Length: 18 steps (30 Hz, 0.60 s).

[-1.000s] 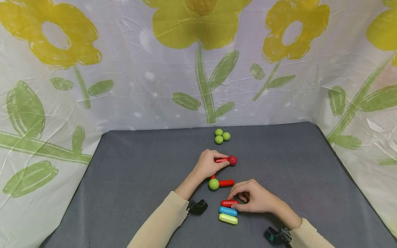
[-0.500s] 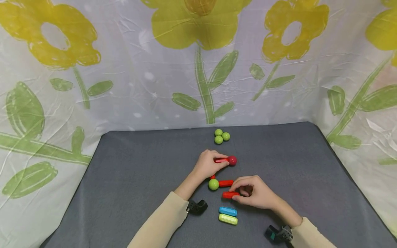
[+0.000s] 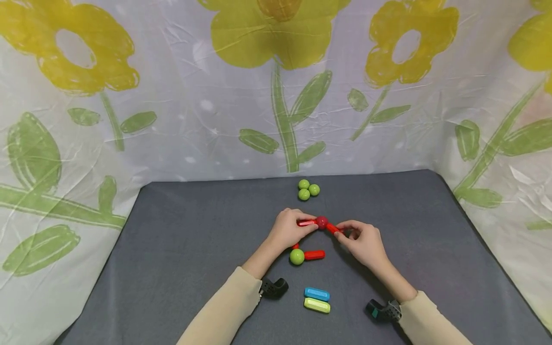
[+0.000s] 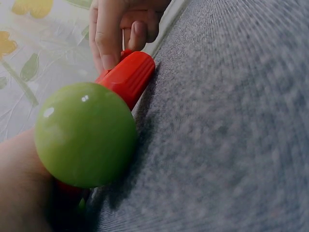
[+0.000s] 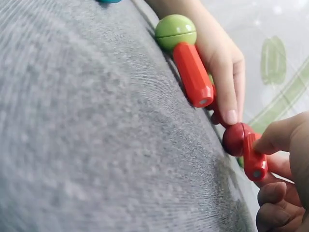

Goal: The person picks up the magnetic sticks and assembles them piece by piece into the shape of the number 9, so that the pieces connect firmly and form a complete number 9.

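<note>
In the head view my left hand pinches a red magnetic rod that ends at a dark red ball. On the ball's other side, my right hand pinches a second red rod. The right wrist view shows this rod lying against the red ball, a small metal tip at its free end. Beneath the left wrist, a green ball joins another red rod pointing right. That green ball looms large in the left wrist view.
A blue rod and a yellow-green rod lie side by side nearer the front. Three green balls cluster near the back edge of the grey table. A flowered curtain hangs behind.
My right hand has picked up the red rod from beside the blue one and carried it up to the red ball. The left hand has stayed in place.
</note>
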Available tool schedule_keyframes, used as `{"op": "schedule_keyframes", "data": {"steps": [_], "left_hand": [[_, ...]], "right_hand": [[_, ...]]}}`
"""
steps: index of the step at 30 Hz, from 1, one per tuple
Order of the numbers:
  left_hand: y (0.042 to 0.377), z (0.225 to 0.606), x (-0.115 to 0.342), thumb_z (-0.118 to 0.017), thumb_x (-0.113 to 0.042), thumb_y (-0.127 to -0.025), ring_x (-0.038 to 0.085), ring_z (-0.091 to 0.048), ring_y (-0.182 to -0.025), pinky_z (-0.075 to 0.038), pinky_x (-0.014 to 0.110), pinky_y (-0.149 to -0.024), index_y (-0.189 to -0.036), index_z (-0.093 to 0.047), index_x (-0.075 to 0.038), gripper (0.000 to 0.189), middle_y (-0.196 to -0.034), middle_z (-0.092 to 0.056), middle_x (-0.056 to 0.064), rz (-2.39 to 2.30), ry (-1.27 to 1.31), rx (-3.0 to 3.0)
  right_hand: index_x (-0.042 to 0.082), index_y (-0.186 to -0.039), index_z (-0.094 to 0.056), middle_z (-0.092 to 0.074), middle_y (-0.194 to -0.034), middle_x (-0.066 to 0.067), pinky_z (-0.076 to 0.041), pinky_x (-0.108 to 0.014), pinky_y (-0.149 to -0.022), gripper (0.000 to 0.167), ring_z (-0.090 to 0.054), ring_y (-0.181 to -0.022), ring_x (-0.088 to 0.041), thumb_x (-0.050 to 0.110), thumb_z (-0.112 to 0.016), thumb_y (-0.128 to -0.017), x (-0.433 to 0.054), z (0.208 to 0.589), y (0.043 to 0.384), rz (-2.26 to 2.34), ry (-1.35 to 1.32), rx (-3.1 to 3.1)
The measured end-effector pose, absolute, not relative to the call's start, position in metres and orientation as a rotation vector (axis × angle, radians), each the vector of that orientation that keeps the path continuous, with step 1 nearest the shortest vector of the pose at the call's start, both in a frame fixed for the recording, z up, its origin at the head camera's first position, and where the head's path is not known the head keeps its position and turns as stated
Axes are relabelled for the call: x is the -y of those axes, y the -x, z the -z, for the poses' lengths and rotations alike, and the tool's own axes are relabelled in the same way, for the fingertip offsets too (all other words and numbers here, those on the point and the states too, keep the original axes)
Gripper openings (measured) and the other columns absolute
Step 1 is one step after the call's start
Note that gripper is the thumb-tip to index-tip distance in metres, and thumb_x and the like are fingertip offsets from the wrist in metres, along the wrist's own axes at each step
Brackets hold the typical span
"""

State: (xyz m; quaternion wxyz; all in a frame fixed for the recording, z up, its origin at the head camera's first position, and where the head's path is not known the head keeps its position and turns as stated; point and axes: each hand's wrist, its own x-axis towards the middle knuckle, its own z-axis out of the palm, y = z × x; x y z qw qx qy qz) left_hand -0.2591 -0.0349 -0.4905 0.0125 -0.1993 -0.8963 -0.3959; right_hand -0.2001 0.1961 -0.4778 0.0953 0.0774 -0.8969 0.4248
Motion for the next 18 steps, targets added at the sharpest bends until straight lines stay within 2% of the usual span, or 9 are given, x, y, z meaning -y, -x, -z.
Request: {"op": "schedule_keyframes", "data": {"steps": [8, 15, 18], "left_hand": [[0.259, 0.491, 0.035, -0.083, -0.033, -0.095, 0.017, -0.061, -0.092, -0.048, 0.032, -0.079, -0.117, -0.085, -0.023, 0.025, -0.107, -0.080, -0.001, 1.242, 0.622, 2.778], [0.259, 0.491, 0.034, -0.082, -0.035, -0.095, 0.016, -0.060, -0.092, -0.048, 0.031, -0.078, -0.117, -0.085, -0.024, 0.025, -0.107, -0.080, -0.001, 1.218, 0.623, 2.796], [0.259, 0.491, 0.034, -0.082, -0.034, -0.095, 0.016, -0.060, -0.092, -0.048, 0.031, -0.078, -0.117, -0.085, -0.024, 0.024, -0.106, -0.080, -0.001, 1.221, 0.620, 2.801]], "right_hand": [[0.009, -0.099, -0.081, -0.060, -0.059, 0.002, -0.034, -0.024, -0.043, 0.010, -0.045, -0.045, -0.009, 0.012, -0.084, -0.091, -0.193, 0.478, 0.196, -1.225, -0.204, 2.649], [0.009, -0.097, -0.079, -0.075, -0.081, 0.001, -0.037, -0.024, -0.046, 0.014, -0.048, -0.049, -0.006, 0.018, -0.087, -0.090, -0.183, 0.481, 0.191, -1.193, -0.231, 2.679], [0.009, -0.098, -0.078, -0.075, -0.083, 0.000, -0.038, -0.023, -0.048, 0.018, -0.048, -0.051, -0.005, 0.020, -0.088, -0.089, -0.180, 0.483, 0.189, -1.195, -0.248, 2.677]]}}
